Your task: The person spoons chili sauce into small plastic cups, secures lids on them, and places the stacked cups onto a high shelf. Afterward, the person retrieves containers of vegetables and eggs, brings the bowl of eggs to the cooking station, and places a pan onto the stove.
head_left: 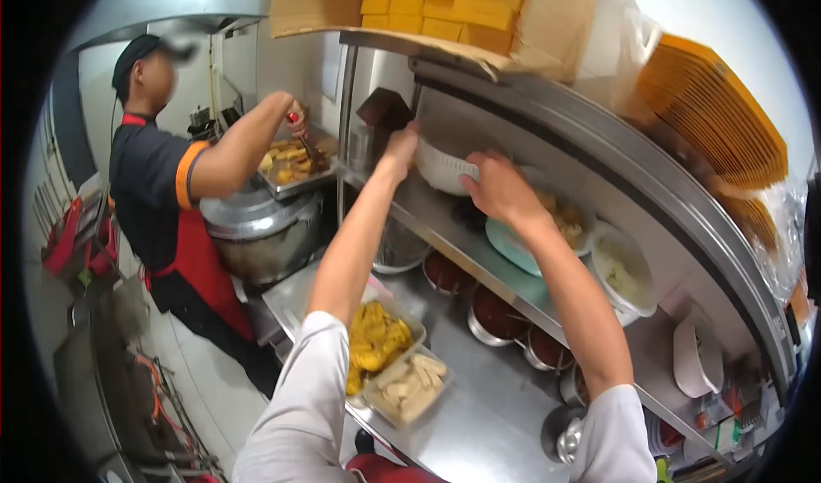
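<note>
Both my arms reach up to a metal shelf. Between my hands is a white slotted basket (440, 168), like a colander. My left hand (402, 148) grips its left rim, with the fingertips partly hidden. At its right side my right hand (498, 185) is closed on the edge, thumb against the outer wall. Beside the basket on the shelf stand a mint-green bowl (511, 245) and a white oval tub (623, 265) with pale food in it. A dark brown box-like object (384, 106) is just left of my left hand.
Below are a steel counter (483, 406), a container of yellow food (376, 337), a tub of pale pieces (410, 389) and several pots of red sauce (500, 312). To the left a co-worker (175, 158) handles food in a tray (295, 162). Cardboard boxes (445, 4) sit overhead.
</note>
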A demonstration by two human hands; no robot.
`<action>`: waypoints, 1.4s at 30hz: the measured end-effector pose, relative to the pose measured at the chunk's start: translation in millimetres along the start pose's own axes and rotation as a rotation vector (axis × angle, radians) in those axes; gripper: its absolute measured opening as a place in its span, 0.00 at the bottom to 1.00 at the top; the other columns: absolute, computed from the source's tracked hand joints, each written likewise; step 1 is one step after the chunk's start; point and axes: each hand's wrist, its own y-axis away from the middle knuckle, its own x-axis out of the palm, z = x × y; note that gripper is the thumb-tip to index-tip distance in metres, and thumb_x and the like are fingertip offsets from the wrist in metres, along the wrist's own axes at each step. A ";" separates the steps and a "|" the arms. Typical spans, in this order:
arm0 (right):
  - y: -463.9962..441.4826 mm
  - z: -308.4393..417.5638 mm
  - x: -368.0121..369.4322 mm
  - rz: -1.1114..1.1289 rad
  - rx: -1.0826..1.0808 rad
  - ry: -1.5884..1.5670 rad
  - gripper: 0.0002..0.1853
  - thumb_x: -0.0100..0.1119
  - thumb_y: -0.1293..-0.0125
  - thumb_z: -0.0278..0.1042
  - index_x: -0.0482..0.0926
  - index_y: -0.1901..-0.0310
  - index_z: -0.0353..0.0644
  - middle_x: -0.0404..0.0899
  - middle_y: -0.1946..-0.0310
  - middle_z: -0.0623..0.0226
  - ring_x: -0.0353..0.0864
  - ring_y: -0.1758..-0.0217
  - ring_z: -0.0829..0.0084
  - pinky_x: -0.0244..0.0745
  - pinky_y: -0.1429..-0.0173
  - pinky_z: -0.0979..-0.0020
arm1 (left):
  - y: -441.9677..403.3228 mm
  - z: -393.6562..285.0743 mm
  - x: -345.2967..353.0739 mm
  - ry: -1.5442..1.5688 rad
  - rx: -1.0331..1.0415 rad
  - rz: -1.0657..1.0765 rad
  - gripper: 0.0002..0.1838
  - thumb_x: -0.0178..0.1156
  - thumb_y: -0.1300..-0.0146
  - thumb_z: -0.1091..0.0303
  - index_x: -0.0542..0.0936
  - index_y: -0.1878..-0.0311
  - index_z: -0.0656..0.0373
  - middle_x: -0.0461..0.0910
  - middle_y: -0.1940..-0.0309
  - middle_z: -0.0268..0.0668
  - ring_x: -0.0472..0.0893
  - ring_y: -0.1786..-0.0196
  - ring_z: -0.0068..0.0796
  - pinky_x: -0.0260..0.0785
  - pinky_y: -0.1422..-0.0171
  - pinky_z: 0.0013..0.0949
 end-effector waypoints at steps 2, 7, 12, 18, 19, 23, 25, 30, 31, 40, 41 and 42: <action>-63.3 -24.0 45.2 -0.005 0.086 0.081 0.26 0.60 0.28 0.44 0.76 0.32 0.40 0.77 0.36 0.44 0.78 0.35 0.43 0.75 0.32 0.50 | -18.6 -6.1 4.4 0.145 0.031 0.034 0.32 0.55 0.27 0.47 0.80 0.41 0.74 0.82 0.43 0.48 0.79 0.40 0.42 0.70 0.40 0.42; -149.2 -35.6 96.8 -0.013 0.238 0.149 0.30 0.56 0.25 0.49 0.70 0.28 0.41 0.74 0.32 0.45 0.76 0.30 0.49 0.71 0.28 0.52 | -66.5 -8.1 -2.0 0.398 0.106 0.304 0.24 0.51 0.26 0.55 0.78 0.38 0.63 0.81 0.37 0.44 0.69 0.29 0.40 0.54 0.25 0.59; -174.1 -48.4 61.2 -0.079 0.349 -0.373 0.26 0.49 0.21 0.47 0.71 0.28 0.43 0.75 0.32 0.52 0.76 0.30 0.59 0.72 0.28 0.58 | -104.2 28.8 -7.6 0.114 0.035 0.237 0.29 0.56 0.31 0.58 0.67 0.31 0.63 0.73 0.35 0.49 0.74 0.34 0.46 0.69 0.32 0.60; -117.1 -61.9 22.1 -0.151 0.065 0.036 0.23 0.46 0.21 0.41 0.73 0.31 0.40 0.78 0.36 0.54 0.77 0.32 0.63 0.71 0.28 0.66 | -95.2 47.3 -9.0 0.184 -0.481 0.526 0.28 0.59 0.37 0.61 0.68 0.34 0.61 0.68 0.35 0.54 0.73 0.34 0.64 0.82 0.46 0.70; -104.2 -62.3 16.5 -0.124 -0.003 0.818 0.24 0.48 0.23 0.39 0.72 0.30 0.39 0.78 0.36 0.53 0.78 0.32 0.64 0.71 0.28 0.66 | -99.2 47.8 -9.4 0.271 -0.520 0.571 0.32 0.55 0.37 0.68 0.65 0.29 0.61 0.64 0.32 0.57 0.70 0.33 0.69 0.82 0.44 0.71; -46.2 -49.1 -13.3 -0.007 -0.111 1.323 0.32 0.53 0.34 0.31 0.71 0.27 0.39 0.79 0.36 0.50 0.83 0.38 0.62 0.76 0.31 0.66 | -94.5 41.7 2.7 0.379 -0.567 0.498 0.40 0.50 0.39 0.76 0.54 0.22 0.62 0.54 0.27 0.66 0.58 0.26 0.78 0.79 0.43 0.77; -29.1 -43.9 -23.9 0.028 0.041 0.857 0.29 0.53 0.34 0.27 0.74 0.29 0.45 0.80 0.37 0.52 0.87 0.44 0.56 0.81 0.38 0.62 | -96.5 40.9 6.2 0.372 -0.644 0.413 0.40 0.50 0.39 0.76 0.52 0.21 0.63 0.46 0.25 0.68 0.46 0.26 0.89 0.77 0.43 0.80; 25.4 -23.5 -44.9 -0.237 -0.069 0.514 0.32 0.55 0.42 0.18 0.78 0.33 0.48 0.83 0.40 0.58 0.86 0.43 0.53 0.85 0.43 0.57 | -84.6 35.2 -8.0 0.395 -0.642 0.402 0.38 0.44 0.33 0.78 0.47 0.20 0.64 0.32 0.22 0.72 0.24 0.31 1.02 0.69 0.41 0.87; 36.6 -16.2 -50.3 -0.277 -0.104 0.509 0.34 0.56 0.45 0.16 0.78 0.34 0.48 0.83 0.40 0.58 0.85 0.42 0.53 0.85 0.43 0.56 | -81.5 35.2 -11.4 0.383 -0.613 0.427 0.35 0.42 0.31 0.78 0.46 0.21 0.70 0.36 0.23 0.72 0.27 0.31 1.02 0.67 0.37 0.86; 131.7 55.8 -119.3 -0.278 0.077 0.180 0.35 0.54 0.59 0.11 0.85 0.44 0.41 0.86 0.48 0.56 0.86 0.47 0.52 0.83 0.45 0.63 | -52.1 6.9 -50.6 0.077 -0.509 0.515 0.16 0.53 0.31 0.75 0.68 0.44 0.74 0.60 0.32 0.68 0.62 0.28 0.74 0.76 0.34 0.71; 148.8 75.4 -137.1 -0.250 0.164 0.111 0.32 0.56 0.58 0.16 0.85 0.45 0.38 0.87 0.51 0.55 0.87 0.48 0.52 0.82 0.46 0.65 | -63.2 12.8 -61.9 -0.045 -0.416 0.583 0.14 0.55 0.32 0.76 0.70 0.46 0.72 0.64 0.35 0.67 0.68 0.34 0.72 0.77 0.36 0.72; 166.6 91.6 -150.8 -0.217 0.253 0.042 0.29 0.58 0.56 0.20 0.86 0.46 0.36 0.87 0.54 0.54 0.87 0.48 0.52 0.81 0.46 0.67 | -70.8 16.9 -68.2 -0.082 -0.407 0.596 0.15 0.57 0.33 0.73 0.70 0.47 0.69 0.65 0.37 0.63 0.70 0.36 0.69 0.77 0.37 0.71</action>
